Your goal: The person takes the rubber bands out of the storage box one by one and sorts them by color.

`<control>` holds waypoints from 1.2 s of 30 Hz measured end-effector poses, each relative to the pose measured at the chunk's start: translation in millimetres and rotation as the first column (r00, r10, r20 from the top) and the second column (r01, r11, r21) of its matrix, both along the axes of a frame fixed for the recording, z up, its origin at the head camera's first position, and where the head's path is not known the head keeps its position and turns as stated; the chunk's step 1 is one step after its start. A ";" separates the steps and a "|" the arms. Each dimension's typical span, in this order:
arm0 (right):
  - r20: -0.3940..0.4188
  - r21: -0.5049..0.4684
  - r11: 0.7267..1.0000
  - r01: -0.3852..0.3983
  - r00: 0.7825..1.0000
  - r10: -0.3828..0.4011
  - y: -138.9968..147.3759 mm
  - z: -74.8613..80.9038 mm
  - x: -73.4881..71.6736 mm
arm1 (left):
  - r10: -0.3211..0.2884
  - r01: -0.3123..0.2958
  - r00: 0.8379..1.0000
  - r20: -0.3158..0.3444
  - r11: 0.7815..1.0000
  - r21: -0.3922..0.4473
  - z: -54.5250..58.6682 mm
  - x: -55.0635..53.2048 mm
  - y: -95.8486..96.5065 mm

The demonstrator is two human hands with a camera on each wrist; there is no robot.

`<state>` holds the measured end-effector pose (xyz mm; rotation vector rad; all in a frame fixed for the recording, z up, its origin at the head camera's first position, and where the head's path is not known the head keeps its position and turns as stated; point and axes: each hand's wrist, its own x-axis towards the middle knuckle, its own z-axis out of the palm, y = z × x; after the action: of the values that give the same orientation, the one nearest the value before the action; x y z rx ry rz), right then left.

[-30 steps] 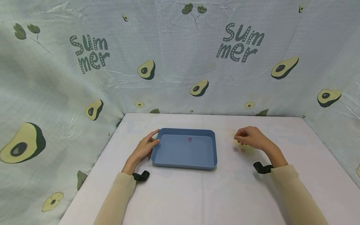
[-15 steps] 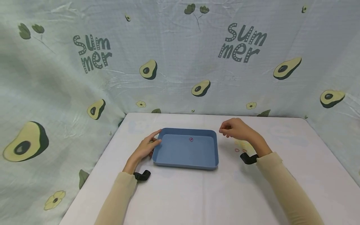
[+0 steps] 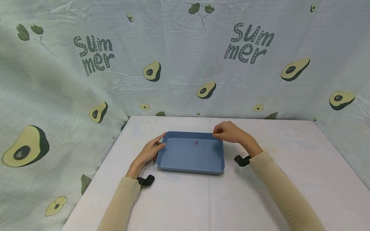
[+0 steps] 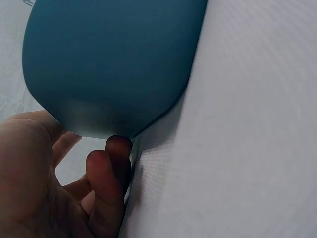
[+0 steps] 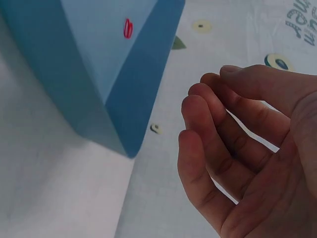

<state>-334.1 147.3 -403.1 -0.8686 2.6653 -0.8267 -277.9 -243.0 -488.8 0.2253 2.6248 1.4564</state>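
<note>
A shallow blue rectangular tray (image 3: 188,157) lies on the white table. My left hand (image 3: 148,151) rests against its left end, index finger stretched to the back corner and thumb spread at the rim; in the left wrist view its fingertips (image 4: 119,144) touch the tray's wall. My right hand (image 3: 228,132) hovers over the tray's back right corner, thumb and fingertips brought together. I cannot tell whether something small sits between them. Inside the tray, toward the back, lie small thin red loops (image 5: 128,29), close together.
One small red loop (image 3: 243,154) lies on the table right of the tray, beside the black wrist camera (image 3: 242,160). Faint yellow-orange marks show near the right sleeve (image 3: 284,189). A printed curtain (image 3: 179,57) hangs behind the table's back edge.
My right hand has moved left from near the loose red loops to over the tray's right back corner. One loose loop has become hidden behind the right arm. My left hand stays put.
</note>
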 end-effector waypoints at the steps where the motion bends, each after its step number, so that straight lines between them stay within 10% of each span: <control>1: -0.001 0.007 1.000 -0.002 1.000 0.002 -4.5 -0.5 -0.2 | 0.000 0.000 1.000 -0.001 1.000 0.001 -0.1 0.2 0.0; 36: -0.024 0.154 0.985 0.073 0.997 -0.071 -80.5 -43.2 -19.6 | 0.017 -0.017 1.000 0.011 1.000 0.015 0.9 -0.5 0.6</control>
<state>-353.7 66.8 -446.4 -0.7497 2.7473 -0.6195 -278.3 -242.4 -487.9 0.1963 2.6145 1.4794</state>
